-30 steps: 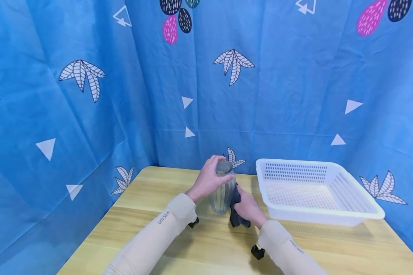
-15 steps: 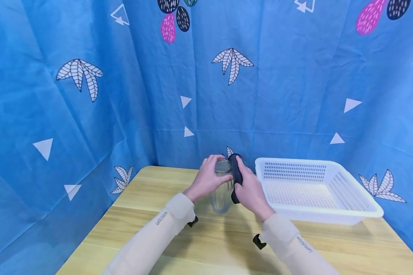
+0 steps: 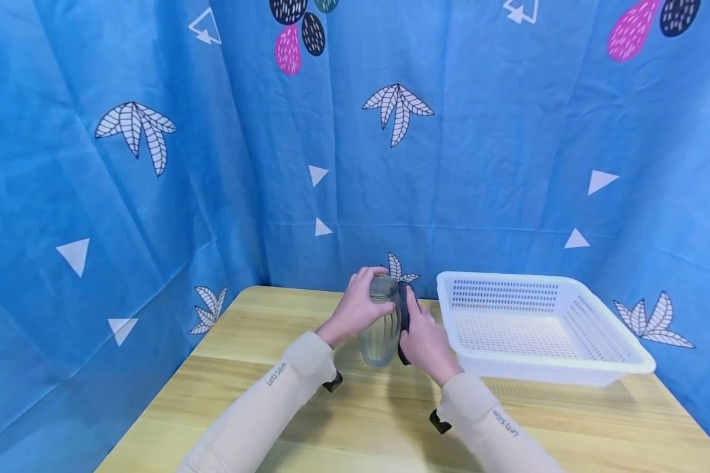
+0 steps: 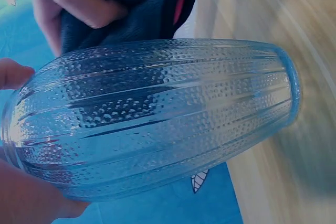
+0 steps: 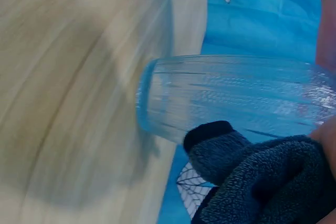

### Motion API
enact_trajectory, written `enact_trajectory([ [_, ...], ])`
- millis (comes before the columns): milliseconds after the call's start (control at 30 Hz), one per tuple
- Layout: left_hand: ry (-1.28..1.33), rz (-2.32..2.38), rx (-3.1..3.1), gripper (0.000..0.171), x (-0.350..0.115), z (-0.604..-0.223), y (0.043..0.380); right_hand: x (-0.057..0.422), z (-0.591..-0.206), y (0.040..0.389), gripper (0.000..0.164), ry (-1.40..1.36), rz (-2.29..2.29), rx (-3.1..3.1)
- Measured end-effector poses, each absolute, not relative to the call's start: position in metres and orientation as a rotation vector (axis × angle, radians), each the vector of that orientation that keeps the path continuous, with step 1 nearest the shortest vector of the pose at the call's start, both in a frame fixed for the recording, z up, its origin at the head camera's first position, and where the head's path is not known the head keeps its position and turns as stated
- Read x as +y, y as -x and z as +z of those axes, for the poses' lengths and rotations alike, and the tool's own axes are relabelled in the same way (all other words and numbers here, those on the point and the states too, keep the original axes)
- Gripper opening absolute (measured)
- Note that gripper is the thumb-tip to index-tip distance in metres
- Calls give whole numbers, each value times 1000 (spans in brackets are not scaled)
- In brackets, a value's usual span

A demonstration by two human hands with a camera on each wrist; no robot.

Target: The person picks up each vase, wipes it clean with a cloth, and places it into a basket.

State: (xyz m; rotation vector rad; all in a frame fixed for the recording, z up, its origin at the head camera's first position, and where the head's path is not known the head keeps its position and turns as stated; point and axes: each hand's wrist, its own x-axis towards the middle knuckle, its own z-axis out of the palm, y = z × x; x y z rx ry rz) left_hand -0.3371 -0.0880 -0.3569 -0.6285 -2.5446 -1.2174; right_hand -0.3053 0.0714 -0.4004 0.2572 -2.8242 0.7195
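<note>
A clear ribbed glass vase (image 3: 378, 341) with a dimpled surface stands upright on the wooden table. My left hand (image 3: 357, 305) grips it around the neck, thumb on the near side and fingers on the far side. In my right hand (image 3: 427, 341) is a folded dark grey cloth (image 5: 278, 177) with black edging, held against the right side of the vase. Through the glass in the left wrist view, the cloth (image 4: 136, 11) shows as a dark patch. Part of the right hand is out of the right wrist view.
A white perforated plastic basket (image 3: 544, 368) sits on the right of the table (image 3: 343, 420). A blue patterned curtain (image 3: 355, 164) hangs along the back and left edges. Black wrist straps show beneath both sleeves.
The right hand carried the cloth up from low on the vase's right side to near the rim, then partway down again. My left hand has kept its grip on the neck.
</note>
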Motion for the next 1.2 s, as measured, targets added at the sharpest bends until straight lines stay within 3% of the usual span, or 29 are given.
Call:
enact_trajectory([
  [400,570,-1235,-2490,69,-90,-367,341,75,-436,309,80,-398,842,-3038],
  [733,507,-1068,-2569,73,-89,-358,336,84,-401,300,78,-266,1154,-2806],
  [1000,595,-1172,-2633,73,-89,-349,333,84,-363,296,81,-393,908,-2606],
  [1200,623,-1219,-2636,68,-87,-351,334,78,-373,298,82,-377,766,-2689],
])
